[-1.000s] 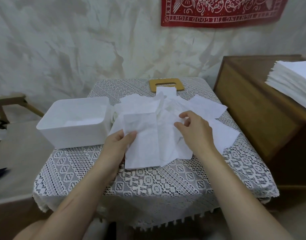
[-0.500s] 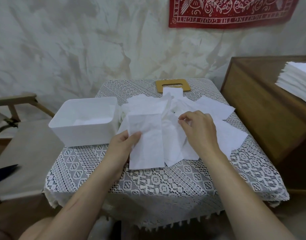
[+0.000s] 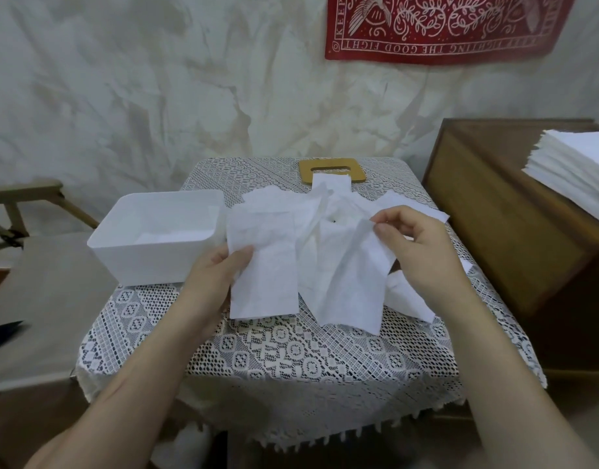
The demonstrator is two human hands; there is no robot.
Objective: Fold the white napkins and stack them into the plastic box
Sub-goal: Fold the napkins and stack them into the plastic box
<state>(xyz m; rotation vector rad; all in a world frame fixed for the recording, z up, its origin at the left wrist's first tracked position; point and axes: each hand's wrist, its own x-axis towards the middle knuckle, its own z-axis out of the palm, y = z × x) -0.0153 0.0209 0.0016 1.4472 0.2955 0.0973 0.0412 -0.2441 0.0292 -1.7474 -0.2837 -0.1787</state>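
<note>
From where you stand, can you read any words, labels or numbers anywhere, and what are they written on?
"KEEP": up the left border of the red cloth hanging on the wall.
"FIGHTING THE GOOD FIGHT": along its bottom border, upside down to this view.
More lettering runs along the bottom border at its right end, too blurred to read.
No print shows on the plastic box, the napkins, the stack of napkins on the wooden cabinet or the lace tablecloth.

Two bare forearms, sleeveless; left hand (image 3: pixel 212 282), right hand (image 3: pixel 423 252); no rings, no watch
</note>
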